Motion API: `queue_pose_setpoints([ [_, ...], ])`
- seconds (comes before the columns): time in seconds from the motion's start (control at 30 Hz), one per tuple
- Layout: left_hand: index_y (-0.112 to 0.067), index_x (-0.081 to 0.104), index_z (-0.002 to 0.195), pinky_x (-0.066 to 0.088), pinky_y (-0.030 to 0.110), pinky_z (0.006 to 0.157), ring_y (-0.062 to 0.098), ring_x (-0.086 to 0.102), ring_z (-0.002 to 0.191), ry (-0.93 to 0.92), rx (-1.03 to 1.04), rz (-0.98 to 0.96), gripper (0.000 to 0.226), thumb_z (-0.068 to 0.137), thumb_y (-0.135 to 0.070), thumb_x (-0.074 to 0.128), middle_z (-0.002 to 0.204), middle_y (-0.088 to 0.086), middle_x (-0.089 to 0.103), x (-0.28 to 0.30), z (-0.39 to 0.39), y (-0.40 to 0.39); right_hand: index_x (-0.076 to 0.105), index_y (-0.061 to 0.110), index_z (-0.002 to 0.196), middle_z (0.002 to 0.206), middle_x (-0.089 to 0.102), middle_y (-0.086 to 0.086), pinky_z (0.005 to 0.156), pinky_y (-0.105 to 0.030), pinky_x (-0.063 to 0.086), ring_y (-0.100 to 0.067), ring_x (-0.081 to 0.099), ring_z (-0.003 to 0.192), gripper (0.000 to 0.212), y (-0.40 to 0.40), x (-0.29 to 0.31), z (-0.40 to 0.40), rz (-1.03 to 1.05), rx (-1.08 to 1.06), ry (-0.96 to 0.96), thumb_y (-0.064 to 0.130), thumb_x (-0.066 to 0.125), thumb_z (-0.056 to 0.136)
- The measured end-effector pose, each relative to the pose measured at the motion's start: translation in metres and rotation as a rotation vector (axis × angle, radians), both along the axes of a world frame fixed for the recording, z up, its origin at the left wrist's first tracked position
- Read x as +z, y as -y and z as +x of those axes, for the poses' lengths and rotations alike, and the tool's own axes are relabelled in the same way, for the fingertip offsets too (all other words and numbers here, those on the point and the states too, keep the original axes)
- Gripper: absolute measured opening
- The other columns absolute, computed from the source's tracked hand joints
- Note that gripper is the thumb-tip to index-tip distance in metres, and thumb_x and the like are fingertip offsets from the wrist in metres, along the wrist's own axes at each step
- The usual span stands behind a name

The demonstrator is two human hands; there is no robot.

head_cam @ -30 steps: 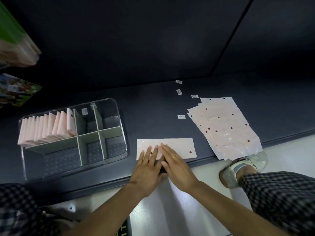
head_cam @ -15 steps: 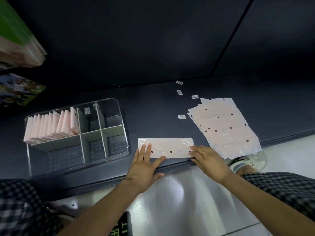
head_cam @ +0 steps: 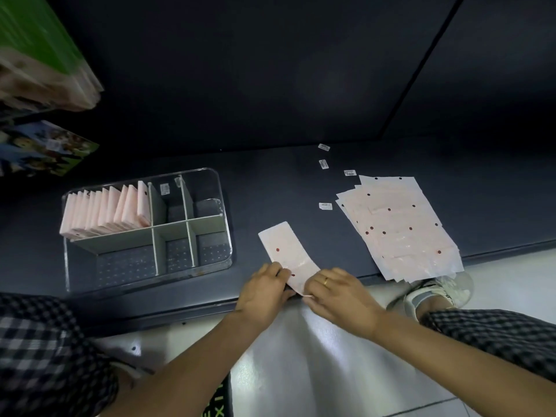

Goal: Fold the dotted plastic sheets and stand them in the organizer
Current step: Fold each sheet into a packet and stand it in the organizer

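Observation:
A folded strip of dotted pink plastic sheet [head_cam: 284,249] lies at a slant on the dark shelf near its front edge. My left hand [head_cam: 264,291] pinches its near left edge and my right hand [head_cam: 337,291] pinches its near right corner. To the left stands a clear organizer [head_cam: 224,236] with grey dividers; its back-left compartment holds several folded sheets [head_cam: 105,213] standing upright. A fanned stack of unfolded dotted sheets [head_cam: 397,230] rests at the right, overhanging the shelf edge.
Small white labels [head_cam: 325,206] lie scattered on the shelf between the organizer and the stack. Packaged goods [head_cam: 42,149] hang at the upper left. A foot in a sandal [head_cam: 433,293] stands on the white floor below the shelf edge.
The strip lay flat and level under both palms. It has since turned to a slant, and both hands have come together at its near end, pinching it.

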State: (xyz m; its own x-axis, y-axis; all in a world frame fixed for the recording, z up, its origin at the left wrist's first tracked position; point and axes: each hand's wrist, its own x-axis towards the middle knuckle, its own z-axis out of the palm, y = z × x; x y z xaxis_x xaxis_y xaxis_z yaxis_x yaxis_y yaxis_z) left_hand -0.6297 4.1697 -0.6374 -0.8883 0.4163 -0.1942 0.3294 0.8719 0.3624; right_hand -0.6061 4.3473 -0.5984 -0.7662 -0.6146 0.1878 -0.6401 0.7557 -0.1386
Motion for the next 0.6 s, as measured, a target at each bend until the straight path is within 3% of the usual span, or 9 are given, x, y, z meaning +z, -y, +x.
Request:
queue_pose_setpoints([
  [0.07, -0.019, 0.058, 0.117, 0.036, 0.025, 0.083, 0.018, 0.044, 0.113, 0.022, 0.010, 0.066, 0.026, 0.094, -0.023, 0.046, 0.118, -0.001, 0.054, 0.000, -0.001, 0.000, 0.066, 0.013, 0.082, 0.078, 0.068, 0.006, 0.068, -0.024, 0.047, -0.015, 0.062, 0.074, 0.022, 0.015, 0.005, 0.005, -0.141, -0.099, 0.165, 0.031, 0.056, 0.089],
  [0.13, -0.015, 0.063, 0.105, 0.037, 0.026, 0.080, 0.021, 0.049, 0.105, 0.050, 0.067, 0.152, 0.019, 0.094, -0.019, 0.048, 0.108, 0.003, 0.059, 0.000, -0.002, 0.002, 0.064, 0.016, 0.098, 0.094, 0.068, 0.009, 0.081, -0.014, 0.038, -0.009, 0.058, 0.088, 0.025, 0.020, 0.010, 0.003, -0.273, -0.202, 0.374, 0.038, 0.063, 0.087],
  [0.2, -0.007, 0.064, 0.092, 0.041, 0.035, 0.077, 0.027, 0.054, 0.094, 0.094, 0.189, 0.290, 0.018, 0.094, -0.019, 0.051, 0.095, 0.009, 0.063, 0.001, -0.004, 0.003, 0.057, 0.025, 0.106, 0.102, 0.064, 0.018, 0.083, -0.009, 0.034, -0.003, 0.053, 0.095, 0.033, 0.016, 0.012, -0.006, -0.337, -0.238, 0.513, 0.045, 0.066, 0.081],
  [0.27, -0.004, 0.064, 0.086, 0.043, 0.037, 0.072, 0.030, 0.057, 0.081, 0.151, 0.340, 0.424, 0.017, 0.092, -0.018, 0.057, 0.083, 0.013, 0.066, 0.000, -0.006, 0.003, 0.052, 0.033, 0.111, 0.106, 0.061, 0.021, 0.083, -0.013, 0.040, 0.000, 0.054, 0.097, 0.041, 0.008, 0.012, -0.019, -0.421, -0.326, 0.635, 0.047, 0.069, 0.077],
  [0.4, -0.006, 0.060, 0.079, 0.032, 0.025, 0.058, 0.021, 0.051, 0.067, 0.239, 0.599, 0.559, 0.013, 0.088, -0.014, 0.064, 0.070, 0.004, 0.060, -0.002, -0.014, -0.002, 0.048, 0.031, 0.114, 0.101, 0.067, 0.007, 0.086, -0.019, 0.048, -0.009, 0.063, 0.096, 0.042, 0.002, -0.003, -0.044, -0.756, -0.571, 0.853, 0.028, 0.072, 0.080],
  [0.5, -0.010, 0.057, 0.081, 0.033, 0.021, 0.059, 0.020, 0.054, 0.070, 0.265, 0.648, 0.550, 0.011, 0.089, -0.014, 0.063, 0.074, 0.006, 0.063, -0.004, -0.019, -0.004, 0.055, 0.019, 0.107, 0.092, 0.069, -0.003, 0.083, -0.026, 0.048, -0.017, 0.063, 0.091, 0.026, 0.006, -0.022, -0.062, -0.670, -0.715, 0.880, 0.025, 0.068, 0.085],
  [0.6, -0.009, 0.057, 0.096, 0.043, 0.026, 0.069, 0.025, 0.062, 0.081, 0.261, 0.677, 0.551, 0.008, 0.090, -0.012, 0.061, 0.080, 0.007, 0.066, -0.003, -0.019, -0.004, 0.058, 0.014, 0.082, 0.077, 0.061, 0.002, 0.069, -0.022, 0.039, -0.015, 0.056, 0.079, 0.017, 0.012, -0.035, -0.071, -0.495, -0.789, 0.818, 0.029, 0.063, 0.089],
])
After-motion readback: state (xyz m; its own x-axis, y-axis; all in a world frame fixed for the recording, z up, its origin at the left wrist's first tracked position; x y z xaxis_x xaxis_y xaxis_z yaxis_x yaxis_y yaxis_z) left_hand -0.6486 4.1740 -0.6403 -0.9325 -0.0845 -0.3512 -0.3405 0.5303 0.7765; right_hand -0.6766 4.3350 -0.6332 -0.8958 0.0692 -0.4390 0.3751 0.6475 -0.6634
